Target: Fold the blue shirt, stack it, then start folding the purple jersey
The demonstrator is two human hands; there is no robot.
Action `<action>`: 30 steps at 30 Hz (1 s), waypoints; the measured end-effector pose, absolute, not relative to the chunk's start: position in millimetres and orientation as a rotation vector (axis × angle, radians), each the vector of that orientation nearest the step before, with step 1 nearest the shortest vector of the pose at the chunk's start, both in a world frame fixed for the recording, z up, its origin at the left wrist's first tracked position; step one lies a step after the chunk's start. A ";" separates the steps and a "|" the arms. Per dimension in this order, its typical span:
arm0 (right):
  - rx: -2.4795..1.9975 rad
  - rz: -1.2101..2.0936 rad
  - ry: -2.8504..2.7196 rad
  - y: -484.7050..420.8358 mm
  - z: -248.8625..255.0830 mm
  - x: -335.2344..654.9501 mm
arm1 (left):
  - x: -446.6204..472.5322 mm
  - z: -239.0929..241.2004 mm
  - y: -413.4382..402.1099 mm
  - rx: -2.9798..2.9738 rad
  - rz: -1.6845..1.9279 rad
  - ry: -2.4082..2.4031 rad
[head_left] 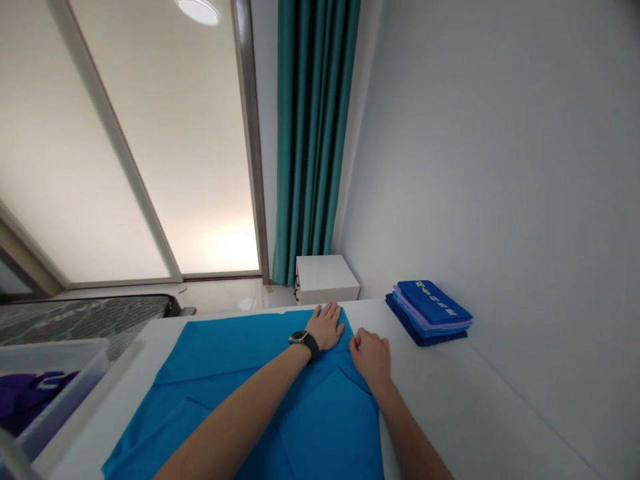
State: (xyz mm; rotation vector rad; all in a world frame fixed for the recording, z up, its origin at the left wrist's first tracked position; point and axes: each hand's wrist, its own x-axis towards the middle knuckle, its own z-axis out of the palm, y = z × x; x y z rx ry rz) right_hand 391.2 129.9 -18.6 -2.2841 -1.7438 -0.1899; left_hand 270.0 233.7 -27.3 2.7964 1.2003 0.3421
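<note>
A bright blue garment (240,393) lies spread on a white table (450,407). My left hand (327,325), with a dark watch on its wrist, lies flat with fingers stretched out on the garment's far right corner. My right hand (371,355) rests just to the right of it at the cloth's right edge, its fingers curled down onto the fabric edge. Whether it pinches the cloth is hard to tell.
A stack of folded blue and purple garments (429,311) sits on the table by the right wall. A clear plastic bin (55,383) holding purple cloth stands at the left. Beyond the table are a small white cabinet (326,277), a teal curtain (313,133) and a grey mattress (85,319).
</note>
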 end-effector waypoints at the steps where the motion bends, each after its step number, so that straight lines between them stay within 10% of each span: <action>1: -2.280 -0.190 -1.746 129.6 -17.9 390.9 | 269.0 -28.5 232.6 2.794 0.340 1.198; 30: -2.175 -0.193 -1.817 138.4 -12.1 397.9 | 197.6 -24.1 225.7 2.767 0.320 1.275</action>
